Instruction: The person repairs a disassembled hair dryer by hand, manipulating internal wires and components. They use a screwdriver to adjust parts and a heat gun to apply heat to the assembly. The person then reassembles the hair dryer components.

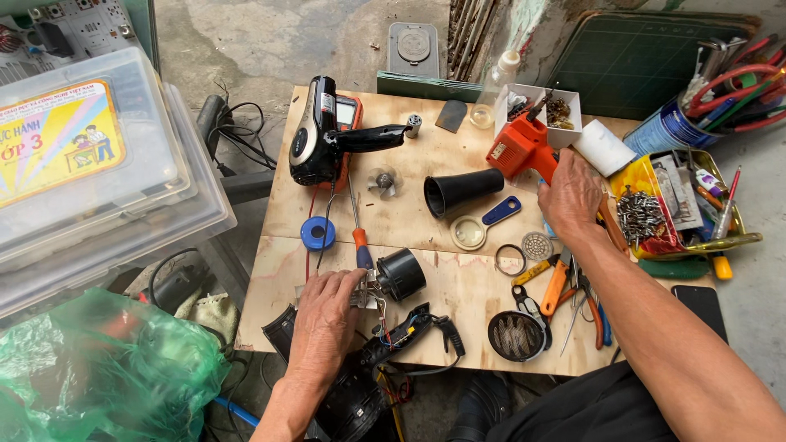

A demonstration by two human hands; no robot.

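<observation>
- Bins of clear plastic (98, 164) stack at your far left, above a green bag (98, 376).
- Your left hand (326, 315) lies palm down, fingers loosely spread, on the opened hair dryer's insides (391, 282) at the plywood table's (458, 221) near edge; whether it grips anything, you cannot tell.
- An orange-handled screwdriver (358, 237) lies just beyond it; farther back rests a whole black hair dryer (327, 139).
- A black nozzle (463, 191) lies mid-table.
- Your right hand (571, 195) closes around the grip of the orange soldering gun (522, 147), beside a tray of screws (643, 217).
</observation>
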